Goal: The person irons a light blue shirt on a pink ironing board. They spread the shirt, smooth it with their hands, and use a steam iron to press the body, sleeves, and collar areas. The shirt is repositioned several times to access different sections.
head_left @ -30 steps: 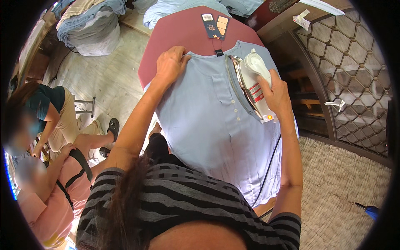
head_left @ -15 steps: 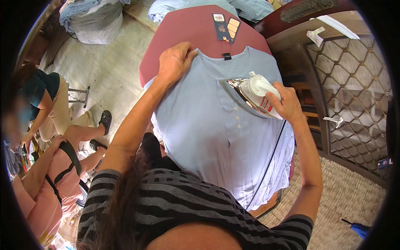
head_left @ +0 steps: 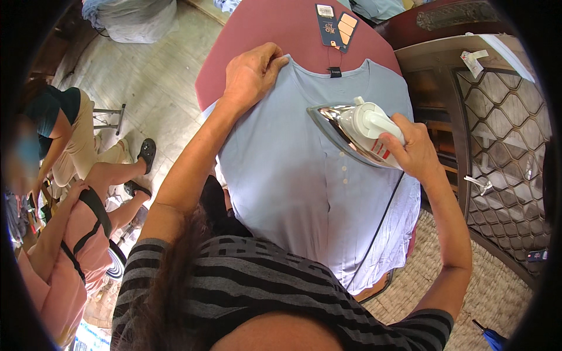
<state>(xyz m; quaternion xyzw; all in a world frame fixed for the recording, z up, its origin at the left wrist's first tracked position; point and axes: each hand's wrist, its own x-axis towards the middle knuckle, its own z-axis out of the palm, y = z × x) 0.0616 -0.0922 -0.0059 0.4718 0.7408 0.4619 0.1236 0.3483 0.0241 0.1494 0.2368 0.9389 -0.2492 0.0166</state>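
A light blue blouse point(head_left: 275, 158) with a round neckline and a buttoned front lies spread over a dark red ironing board point(head_left: 257, 29). My left hand point(head_left: 253, 73) pinches the cloth at the blouse's left shoulder, beside the neckline. In my right hand point(head_left: 417, 149) is the handle of a white steam iron point(head_left: 366, 126). Its shiny metal soleplate rests on the upper chest, above the small white buttons point(head_left: 344, 170), with the tip pointing left. Dark and tan hang tags point(head_left: 329, 28) lie on the board beyond the neckline, joined to it by a string.
The iron's black cord point(head_left: 383, 219) trails down over the blouse. On the right stands a wooden door with metal lattice point(head_left: 509, 134). Two people sit at the left, one in a pink top point(head_left: 79, 251). A bundle of cloth point(head_left: 137, 20) stands on the floor at far left.
The view has shifted slightly. Across the blouse's chest, the iron has slid a little to the left. My left hand stays at the shoulder.
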